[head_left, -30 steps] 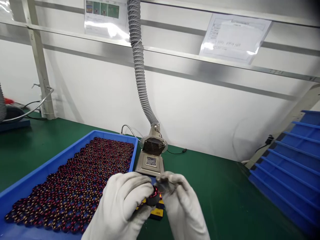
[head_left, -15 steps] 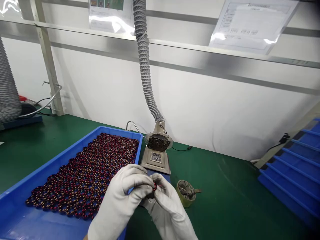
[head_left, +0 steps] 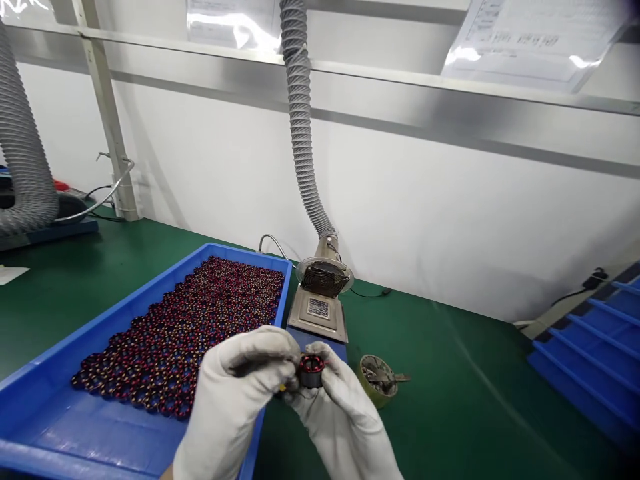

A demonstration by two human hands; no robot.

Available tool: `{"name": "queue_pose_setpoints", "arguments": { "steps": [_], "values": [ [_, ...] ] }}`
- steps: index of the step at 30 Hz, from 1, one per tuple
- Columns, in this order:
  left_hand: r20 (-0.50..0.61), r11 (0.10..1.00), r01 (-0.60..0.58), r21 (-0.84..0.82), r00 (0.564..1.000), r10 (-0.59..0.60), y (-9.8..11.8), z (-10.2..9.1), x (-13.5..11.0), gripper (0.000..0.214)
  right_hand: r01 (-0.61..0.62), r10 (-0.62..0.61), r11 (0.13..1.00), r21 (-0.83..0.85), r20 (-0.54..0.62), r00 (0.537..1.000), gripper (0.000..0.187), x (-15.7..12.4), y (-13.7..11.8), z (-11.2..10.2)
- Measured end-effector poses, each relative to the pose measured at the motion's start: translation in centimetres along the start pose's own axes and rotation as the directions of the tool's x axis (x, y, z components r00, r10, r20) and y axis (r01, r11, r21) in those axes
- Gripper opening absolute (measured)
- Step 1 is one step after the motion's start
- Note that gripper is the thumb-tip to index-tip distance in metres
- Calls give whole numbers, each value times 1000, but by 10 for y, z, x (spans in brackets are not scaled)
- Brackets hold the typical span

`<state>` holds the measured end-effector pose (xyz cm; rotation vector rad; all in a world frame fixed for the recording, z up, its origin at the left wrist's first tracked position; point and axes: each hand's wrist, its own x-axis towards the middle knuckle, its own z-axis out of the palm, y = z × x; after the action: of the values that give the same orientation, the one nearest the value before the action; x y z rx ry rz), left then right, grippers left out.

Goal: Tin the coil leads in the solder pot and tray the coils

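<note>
A small black wound stator ring [head_left: 313, 372] with red windings inside sits in my right hand [head_left: 340, 400], the thumb and fingers closed round its right side. My left hand [head_left: 245, 380] is pinched at the ring's left edge. A tiny yellow bit [head_left: 283, 387] shows just under the left fingertips; what the pinch holds is too small to make out. Both hands wear white gloves. Left of them, a blue tray [head_left: 90, 440] bears many similar red-and-copper rings [head_left: 190, 333], packed in rows.
Behind my hands stands a metal solder pot unit [head_left: 317, 310] under a grey extraction hose [head_left: 303, 127]. A round tin [head_left: 379, 393] with a flat metal strip across it is at the right. Stacked blue trays [head_left: 595, 353] rise at the far right of the green table [head_left: 450, 373].
The stator ring, mostly hidden between my fingers before, now shows its open top. My left fingers have shifted to its left edge. The whole view has moved slightly.
</note>
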<state>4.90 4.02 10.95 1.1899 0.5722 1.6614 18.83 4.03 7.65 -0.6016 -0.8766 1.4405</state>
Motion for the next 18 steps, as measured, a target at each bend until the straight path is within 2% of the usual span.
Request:
{"name": "queue_pose_setpoints", "arguments": {
  "steps": [2, 4, 6, 7, 9, 11, 13, 14, 15, 16, 18],
  "values": [
    [45, 990, 4, 144, 999, -11, 7, -1, 3, 26, -19, 19, 999, 28, -14, 1000, 25, -4, -1, 3],
    [166, 932, -33, 361, 986, -29, 11, 0, 7, 29, -28, 29, 999, 36, -25, 999, 26, -5, 0, 5],
    [243, 880, -120, 459, 970, 5, 10, 2, 8, 18, -22, 23, 999, 36, -28, 999, 24, -4, 1, 6],
    [246, 874, -150, 461, 969, 37, 8, 3, 8, 11, -16, 17, 999, 43, -29, 999, 23, -3, 1, 6],
    [191, 895, -152, 419, 979, 77, 3, 2, 7, 10, -10, 14, 997, 78, -51, 999, 20, -4, 0, 8],
    [83, 925, -117, 361, 992, 93, 1, -3, 6, 9, -33, 41, 989, 147, -46, 998, 18, -8, -4, 11],
    [-17, 936, -91, 340, 995, 103, 1, -8, 6, 9, -103, 101, 962, 254, 21, 995, 16, -13, -8, 13],
    [-14, 924, -94, 371, 994, 107, 2, -10, 6, 7, -134, 120, 942, 309, 62, 991, 15, -14, -9, 14],
    [40, 895, -116, 430, 993, 109, 3, -10, 6, 5, -159, 133, 921, 356, 98, 986, 16, -16, -9, 14],
    [131, 849, -153, 506, 986, 100, 3, -10, 6, 17, -174, 139, 906, 386, 118, 983, 16, -16, -9, 14],
    [321, 732, -280, 621, 943, 89, 2, -7, 5, 44, -168, 142, 903, 396, 96, 985, 18, -16, -8, 11]
  ]
}}
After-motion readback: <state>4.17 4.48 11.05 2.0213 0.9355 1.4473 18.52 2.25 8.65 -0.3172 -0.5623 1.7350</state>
